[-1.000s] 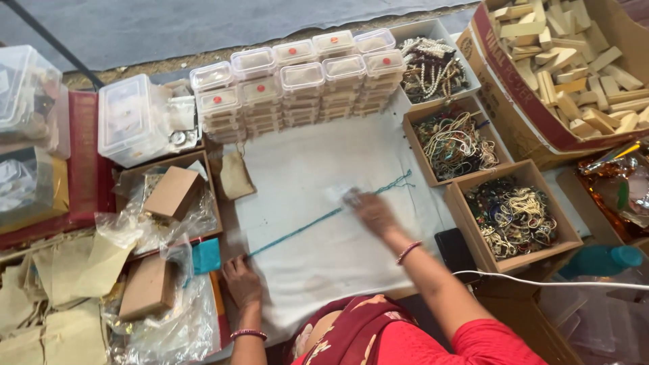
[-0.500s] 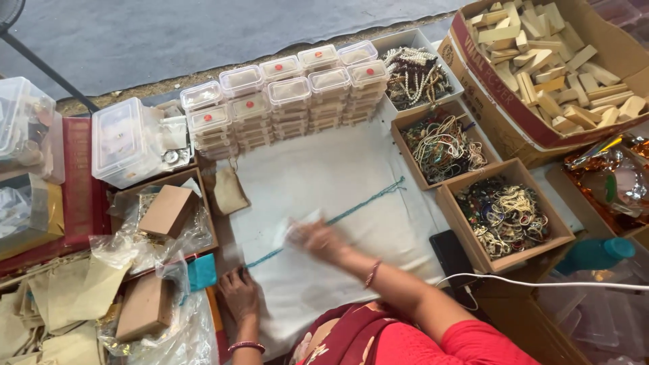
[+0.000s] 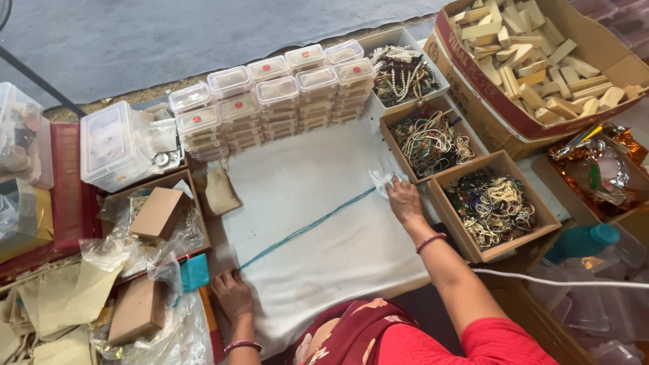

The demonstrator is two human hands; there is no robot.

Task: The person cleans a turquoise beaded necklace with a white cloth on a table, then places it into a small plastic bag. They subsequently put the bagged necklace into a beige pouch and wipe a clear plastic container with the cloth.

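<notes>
While the left hand (image 3: 233,295) pinches the blue bead string (image 3: 304,228) down, the right hand (image 3: 404,200) (fingers closed on a small cloth (image 3: 380,180)) should wipe gently, keeping it straight.

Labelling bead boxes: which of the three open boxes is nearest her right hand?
The middle box: the right hand lies just below its front wall. The front box is close too; the white box lies farthest.

Matt white cloth (image 3: 318,203); glossy plastic boxes (image 3: 270,94); rough wood blocks (image 3: 534,54).
</notes>
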